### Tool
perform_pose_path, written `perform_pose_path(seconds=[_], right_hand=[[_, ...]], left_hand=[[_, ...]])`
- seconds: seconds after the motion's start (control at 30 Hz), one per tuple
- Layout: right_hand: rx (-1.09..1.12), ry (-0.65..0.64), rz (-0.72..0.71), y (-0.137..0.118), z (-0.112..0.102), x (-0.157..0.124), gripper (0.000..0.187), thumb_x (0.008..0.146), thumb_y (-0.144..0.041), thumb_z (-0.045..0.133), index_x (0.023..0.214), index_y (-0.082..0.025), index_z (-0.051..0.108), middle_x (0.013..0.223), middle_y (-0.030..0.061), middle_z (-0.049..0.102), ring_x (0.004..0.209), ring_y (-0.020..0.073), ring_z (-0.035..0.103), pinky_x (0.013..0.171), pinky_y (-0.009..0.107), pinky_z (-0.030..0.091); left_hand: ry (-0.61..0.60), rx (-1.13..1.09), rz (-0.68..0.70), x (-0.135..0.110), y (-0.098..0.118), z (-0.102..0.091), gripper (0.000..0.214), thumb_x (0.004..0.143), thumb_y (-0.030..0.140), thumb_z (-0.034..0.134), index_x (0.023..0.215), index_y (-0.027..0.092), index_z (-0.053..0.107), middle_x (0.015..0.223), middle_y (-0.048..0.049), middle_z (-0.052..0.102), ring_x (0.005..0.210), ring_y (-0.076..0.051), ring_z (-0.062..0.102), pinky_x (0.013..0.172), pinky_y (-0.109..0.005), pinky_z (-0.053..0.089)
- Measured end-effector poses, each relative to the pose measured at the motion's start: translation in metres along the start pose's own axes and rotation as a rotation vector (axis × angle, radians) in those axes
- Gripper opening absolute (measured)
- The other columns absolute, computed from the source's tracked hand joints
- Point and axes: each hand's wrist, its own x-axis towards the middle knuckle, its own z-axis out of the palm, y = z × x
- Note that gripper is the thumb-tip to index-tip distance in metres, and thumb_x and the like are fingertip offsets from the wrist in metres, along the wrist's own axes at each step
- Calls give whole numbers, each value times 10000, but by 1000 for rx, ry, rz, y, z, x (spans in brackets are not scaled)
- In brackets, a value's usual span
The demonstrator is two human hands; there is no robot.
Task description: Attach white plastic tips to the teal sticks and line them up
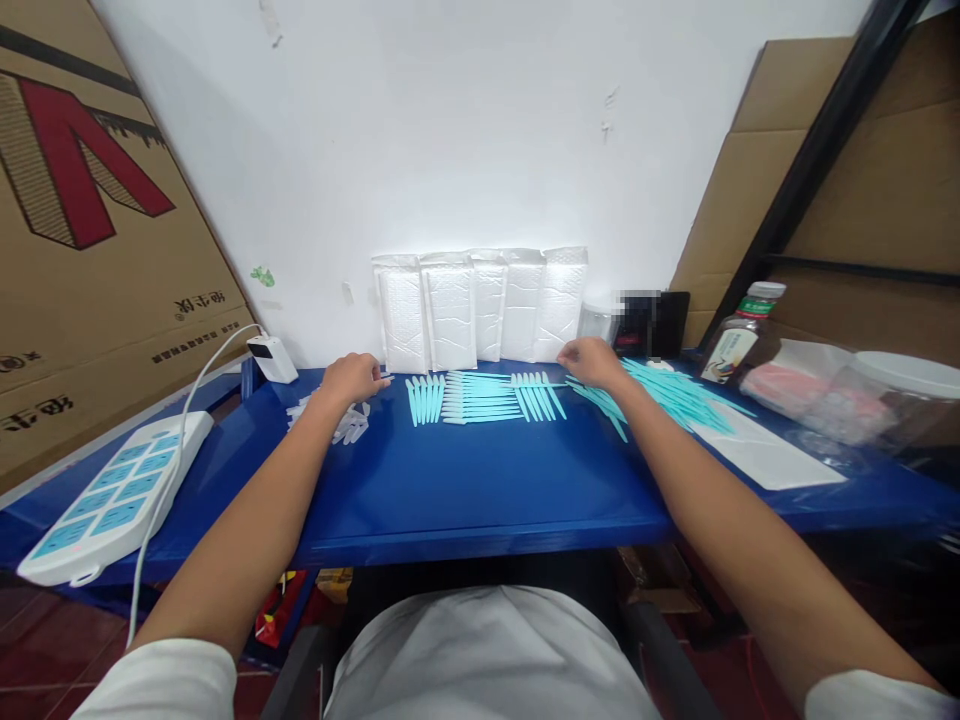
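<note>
Over the left part of the glossy blue tabletop [487,480], left hand [346,380] appears to pinch a small pale translucent piece [386,379]; a loose pile of clear plastic pieces [351,428] lies around its wrist. Right hand [591,362]: fingers drawn together, contents hidden, cannot tell. Near and right of it: loose slim turquoise plastic sticks [675,395]. Between the hands: neat groups of pale-tipped turquoise sticks [486,398]; behind these, upright white padded envelopes [450,310]. Judgement: step in hand reads as handling single pieces; any move inward calls for a light fingertip grip, groups undisturbed.
</note>
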Motion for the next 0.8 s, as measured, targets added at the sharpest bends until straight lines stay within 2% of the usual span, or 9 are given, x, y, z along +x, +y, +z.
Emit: perform_pose_path(seconds=[0.13, 0.27, 0.33, 0.5, 0.63, 0.8], right_hand=[[-126, -101, 117, 16, -24, -4, 223, 903, -345, 714, 990, -175, 830, 1025, 121, 807, 942, 259, 733, 774, 302, 509], [-118, -391, 120, 21, -37, -8, 256, 816, -428, 812, 879, -180, 828, 933, 99, 804, 828, 246, 735, 691, 298, 505], [-115, -484, 120, 20, -39, -10, 239, 766, -408, 861, 809, -177, 816, 893, 91, 800, 805, 248, 732, 681, 306, 509], [-133, -509, 148, 15, -38, -11, 171, 687, -307, 911, 725, -185, 798, 842, 98, 791, 798, 269, 731, 676, 337, 527], [-205, -494, 123, 12, -37, -12, 183, 687, -318, 892, 687, -183, 770, 826, 114, 781, 752, 265, 719, 635, 335, 518], [-255, -448, 140, 8, -38, -16, 164, 702, -300, 842, 696, -162, 753, 780, 136, 752, 723, 285, 719, 601, 335, 492]], left_hand=[[-48, -6, -10, 3, -8, -2, 330, 834, 512, 724, 998, 229, 766, 1069, -131, 780, 1016, -328, 716, 755, -335, 503], [-82, -4, -34, 5, -13, -5, 334, 800, 522, 749, 977, 240, 773, 1037, -114, 788, 996, -304, 721, 745, -317, 500], [-92, -15, -38, 5, -15, -5, 341, 786, 539, 751, 954, 243, 775, 999, -106, 792, 962, -291, 726, 737, -307, 499], [-89, -52, -40, 8, -21, -2, 381, 738, 595, 763, 893, 247, 783, 882, -100, 791, 863, -289, 737, 699, -306, 499], [-80, -79, -46, 11, -29, 0, 443, 717, 651, 754, 894, 246, 787, 787, -97, 772, 783, -279, 736, 684, -305, 497], [-113, -104, -6, 15, -37, 0, 397, 704, 599, 764, 897, 253, 788, 850, -81, 785, 787, -255, 726, 677, -288, 488]])
